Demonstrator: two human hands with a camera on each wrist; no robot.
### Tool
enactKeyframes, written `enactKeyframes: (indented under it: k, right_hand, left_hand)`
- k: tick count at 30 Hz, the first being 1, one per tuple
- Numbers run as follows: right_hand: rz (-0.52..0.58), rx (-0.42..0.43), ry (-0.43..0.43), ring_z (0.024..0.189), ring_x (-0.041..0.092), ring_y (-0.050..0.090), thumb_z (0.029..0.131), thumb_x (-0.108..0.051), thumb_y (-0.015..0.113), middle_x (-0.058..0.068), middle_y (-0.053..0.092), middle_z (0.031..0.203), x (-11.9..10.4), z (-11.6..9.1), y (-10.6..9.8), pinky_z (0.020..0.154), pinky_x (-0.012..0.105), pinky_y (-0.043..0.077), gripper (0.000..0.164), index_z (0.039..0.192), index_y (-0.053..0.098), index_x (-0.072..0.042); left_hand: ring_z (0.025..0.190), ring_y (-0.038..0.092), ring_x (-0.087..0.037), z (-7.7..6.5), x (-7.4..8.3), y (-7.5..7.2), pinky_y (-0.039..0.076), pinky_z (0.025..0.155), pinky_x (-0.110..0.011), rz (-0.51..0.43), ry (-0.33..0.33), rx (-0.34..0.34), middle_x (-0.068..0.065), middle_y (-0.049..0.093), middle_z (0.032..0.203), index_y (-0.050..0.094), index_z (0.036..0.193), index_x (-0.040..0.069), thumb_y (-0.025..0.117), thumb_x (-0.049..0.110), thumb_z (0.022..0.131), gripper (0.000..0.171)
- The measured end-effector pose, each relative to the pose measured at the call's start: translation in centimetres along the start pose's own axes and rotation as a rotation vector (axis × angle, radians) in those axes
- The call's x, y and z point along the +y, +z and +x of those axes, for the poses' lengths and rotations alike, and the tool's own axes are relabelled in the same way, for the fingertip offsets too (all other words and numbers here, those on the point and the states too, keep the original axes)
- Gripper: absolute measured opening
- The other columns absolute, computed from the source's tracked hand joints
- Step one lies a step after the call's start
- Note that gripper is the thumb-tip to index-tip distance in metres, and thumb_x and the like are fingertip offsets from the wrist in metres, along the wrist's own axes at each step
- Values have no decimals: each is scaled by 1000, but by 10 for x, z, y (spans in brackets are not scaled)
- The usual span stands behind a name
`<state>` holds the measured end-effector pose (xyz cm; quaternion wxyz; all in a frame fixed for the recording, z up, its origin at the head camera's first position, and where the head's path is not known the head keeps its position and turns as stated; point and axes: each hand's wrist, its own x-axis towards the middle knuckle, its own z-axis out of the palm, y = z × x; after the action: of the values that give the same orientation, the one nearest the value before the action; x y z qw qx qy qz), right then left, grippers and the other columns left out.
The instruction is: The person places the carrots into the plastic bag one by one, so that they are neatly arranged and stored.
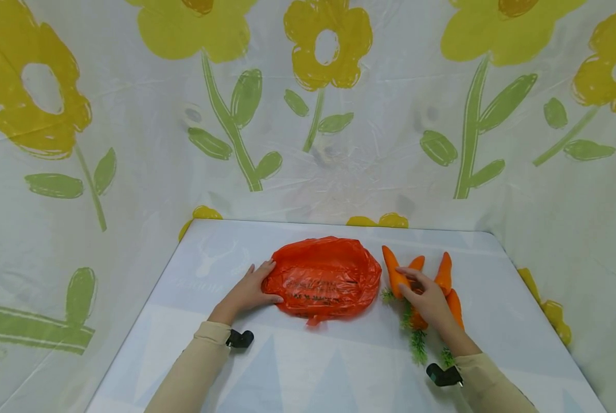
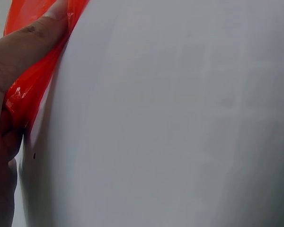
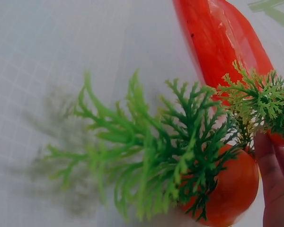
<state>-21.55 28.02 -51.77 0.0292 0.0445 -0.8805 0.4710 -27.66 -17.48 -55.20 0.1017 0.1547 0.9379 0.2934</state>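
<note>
Pinching an artificial carrot [image 1: 390, 267] between the thumb and fingers of the right hand [image 1: 427, 295], just right of the red plastic bag [image 1: 323, 278], with the spread drawn in to the carrot's thickness. Cannot tell whether lifted fully clear of the white tabletop [image 1: 308, 361]. Gripping the bag's left edge with the left hand [image 1: 248, 289], thumb over the film and fingers tucked beneath.

Judged decisive: the angle between carrot and bag. Tip pointing away from the body, leaning slightly toward the bag's side, leafy top [image 1: 387, 296] nearer the body; hence a long axis roughly crosswise to the bag's left-to-right length. Nearer to the carrot: the right hand, with the bag between it and the left hand.

Farther right of the bag, partly hidden by the right hand: loose carrots [image 1: 444, 272], hard to count. Cannot make out the bag's mouth.
</note>
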Motion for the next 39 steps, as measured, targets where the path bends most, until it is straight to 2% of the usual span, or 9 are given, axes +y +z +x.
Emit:
enactKeyframes:
  k: [3, 10, 15, 22, 30, 33, 39]
  right_hand:
    - [-1, -2, -20, 126, 30, 55, 102, -35, 63, 11, 57, 145, 0, 1, 1, 97, 22, 48, 46, 143, 59, -15]
    - [25, 2, -59, 126, 31, 56, 102, -31, 64, 11, 57, 145, -2, 3, 6, 94, 11, 44, 44, 142, 60, -14]
    - [53, 7, -91, 123, 30, 58, 102, -28, 64, 11, 58, 144, -2, 4, 10, 93, 12, 46, 42, 142, 60, -14]
    - [56, 7, -109, 117, 28, 61, 102, -28, 64, 10, 59, 143, -5, 6, 12, 93, 14, 48, 43, 142, 60, -15]
    - [113, -3, -104, 118, 29, 60, 102, -27, 65, 11, 58, 143, -8, 6, 14, 92, 12, 48, 43, 142, 60, -12]
    - [117, -11, -92, 120, 29, 59, 102, -25, 65, 12, 57, 144, -15, 4, 14, 92, 11, 47, 43, 143, 59, -11]
    - [105, -23, -62, 123, 36, 57, 102, -15, 63, 19, 56, 144, -44, -4, 11, 92, 9, 45, 42, 141, 58, -2]
  left_hand:
    - [153, 11, -45, 1, 1, 0, 20, 120, -64, 8, -1, -1, -8, 26, 167, 31, 161, 13, 84, 52, 78, 106]
    - [153, 12, -46, 1, 1, -1, 20, 120, -65, 6, 10, 4, -10, 27, 167, 31, 161, 11, 84, 51, 79, 106]
    - [154, 13, -43, 1, 4, -1, 18, 121, -62, 3, 29, 4, -11, 27, 166, 32, 160, 9, 84, 50, 79, 105]
    - [154, 15, -42, 2, 6, 0, 18, 122, -61, -2, 33, 10, -12, 28, 166, 33, 160, 7, 85, 48, 79, 104]
    - [154, 15, -40, 3, 7, 2, 17, 123, -60, -2, 35, 1, -12, 28, 166, 32, 160, 7, 85, 49, 80, 104]
    - [154, 16, -40, 4, 7, 2, 16, 123, -59, -1, 41, 2, -12, 28, 166, 32, 160, 7, 85, 49, 79, 105]
    - [154, 17, -40, 5, 7, 2, 16, 123, -59, 13, 51, 2, -13, 29, 166, 32, 160, 7, 84, 50, 79, 105]
